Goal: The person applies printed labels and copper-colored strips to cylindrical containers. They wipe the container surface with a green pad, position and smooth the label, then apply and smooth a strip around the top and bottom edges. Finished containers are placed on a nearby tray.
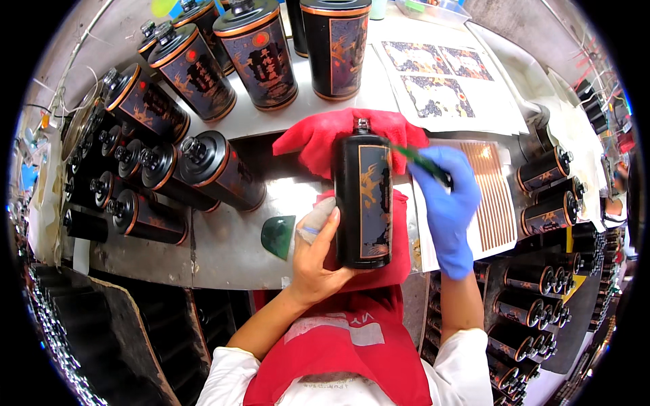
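Note:
A tall black bottle (347, 210) with an orange-framed, gold-patterned label stands upright in front of me, its neck away from me. My left hand (315, 271) grips its lower left side, a pale wrap covering a fingertip. My right hand (447, 203), in a blue glove, is closed on a thin green scraper (425, 164), slightly blurred, whose tip lies beside the bottle's upper right edge. Behind and under the bottle is a red cloth (305, 145). A dark green rounded flat piece (276, 238) lies on the metal table (230, 250) near my left hand.
Several similar bottles (261, 64) stand on a white surface at the back and left. A striped strip sheet (477, 203) lies beside my right hand, with printed label sheets (433, 74) beyond. More bottles (528, 277) lie on racks at the right.

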Demonstrator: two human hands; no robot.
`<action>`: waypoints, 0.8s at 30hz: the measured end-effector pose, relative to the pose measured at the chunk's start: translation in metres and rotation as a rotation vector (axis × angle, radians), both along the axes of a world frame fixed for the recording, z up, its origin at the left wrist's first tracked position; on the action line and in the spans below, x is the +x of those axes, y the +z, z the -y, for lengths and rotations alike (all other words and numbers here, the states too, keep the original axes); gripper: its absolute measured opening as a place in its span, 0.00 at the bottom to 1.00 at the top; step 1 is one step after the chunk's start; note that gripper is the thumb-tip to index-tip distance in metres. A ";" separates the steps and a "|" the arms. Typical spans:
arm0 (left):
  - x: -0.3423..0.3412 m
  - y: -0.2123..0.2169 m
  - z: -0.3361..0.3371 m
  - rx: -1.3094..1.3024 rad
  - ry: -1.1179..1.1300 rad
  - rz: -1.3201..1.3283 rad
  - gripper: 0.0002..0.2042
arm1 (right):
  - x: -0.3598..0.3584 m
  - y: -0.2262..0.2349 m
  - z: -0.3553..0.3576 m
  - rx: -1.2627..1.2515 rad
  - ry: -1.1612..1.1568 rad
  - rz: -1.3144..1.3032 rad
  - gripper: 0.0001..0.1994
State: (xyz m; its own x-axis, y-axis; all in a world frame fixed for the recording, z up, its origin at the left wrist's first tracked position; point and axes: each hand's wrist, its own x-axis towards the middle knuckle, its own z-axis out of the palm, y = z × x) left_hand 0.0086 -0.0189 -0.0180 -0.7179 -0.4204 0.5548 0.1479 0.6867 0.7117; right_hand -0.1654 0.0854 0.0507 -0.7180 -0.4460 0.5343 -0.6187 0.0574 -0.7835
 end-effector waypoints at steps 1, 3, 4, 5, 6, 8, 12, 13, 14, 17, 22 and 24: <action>0.000 0.005 -0.001 0.006 -0.012 0.009 0.39 | -0.001 -0.009 0.000 -0.007 0.021 -0.115 0.12; 0.000 0.001 -0.001 0.011 0.008 0.035 0.39 | 0.018 -0.012 -0.001 0.093 0.106 -0.435 0.16; 0.002 -0.002 -0.001 0.018 0.019 0.050 0.39 | 0.041 -0.018 -0.015 0.257 0.188 -0.559 0.18; 0.003 -0.011 0.001 0.016 0.025 0.038 0.39 | 0.058 -0.027 -0.030 0.270 0.447 -0.490 0.18; 0.002 -0.012 0.001 0.045 0.023 0.017 0.39 | 0.074 -0.020 -0.040 0.311 0.610 -0.473 0.18; 0.001 -0.013 0.000 0.100 0.009 -0.027 0.39 | 0.094 -0.013 -0.063 0.360 0.574 -0.373 0.17; 0.004 -0.017 0.003 0.154 -0.045 -0.013 0.39 | 0.080 -0.014 -0.075 0.288 0.298 -0.207 0.21; 0.005 -0.016 0.004 0.134 -0.056 0.000 0.39 | 0.081 -0.008 -0.078 0.368 0.407 -0.204 0.20; 0.004 -0.014 0.003 0.136 -0.060 0.001 0.39 | 0.081 -0.005 -0.081 0.445 0.522 -0.196 0.19; 0.002 -0.014 0.003 0.150 -0.062 0.008 0.39 | 0.069 -0.008 -0.071 0.287 0.376 -0.106 0.21; 0.005 -0.013 0.005 0.189 -0.072 0.036 0.39 | 0.052 -0.005 -0.055 0.334 0.673 -0.214 0.22; 0.007 -0.015 0.008 0.166 -0.061 0.045 0.39 | 0.063 -0.007 -0.060 0.381 0.720 0.058 0.18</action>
